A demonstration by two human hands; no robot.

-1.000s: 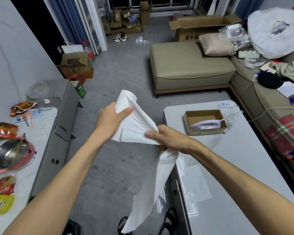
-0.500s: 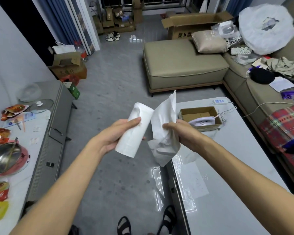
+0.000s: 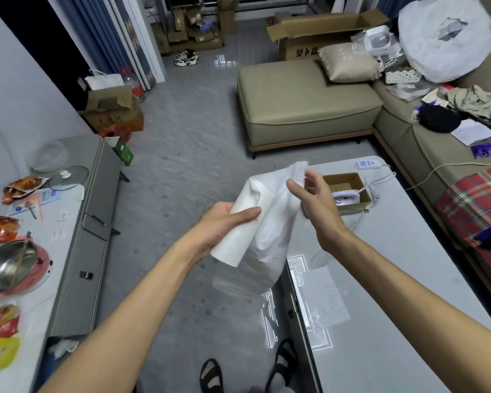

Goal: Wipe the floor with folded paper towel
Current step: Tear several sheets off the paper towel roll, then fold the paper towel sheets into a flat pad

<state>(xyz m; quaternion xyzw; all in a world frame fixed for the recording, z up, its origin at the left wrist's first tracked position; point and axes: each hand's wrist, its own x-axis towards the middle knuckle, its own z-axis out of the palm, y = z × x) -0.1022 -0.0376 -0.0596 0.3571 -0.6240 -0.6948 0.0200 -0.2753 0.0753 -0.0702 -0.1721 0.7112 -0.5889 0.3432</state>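
White paper towel (image 3: 267, 222); grey floor (image 3: 182, 154); red plaid blanket (image 3: 471, 205).

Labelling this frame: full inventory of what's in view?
white paper towel roll: 1, left hand
loose white paper towel sheet: 1, hanging between hands
grey tiled floor: below
glossy white coffee table: 1, right
open cardboard box: 1, brown, on table
beige sofa chaise: 1, centre back
steel pot: 1, left counter
glass lid: 1, left counter
black sandals: 2, bottom
left hand: gripping roll
right hand: fingers open, beside sheet
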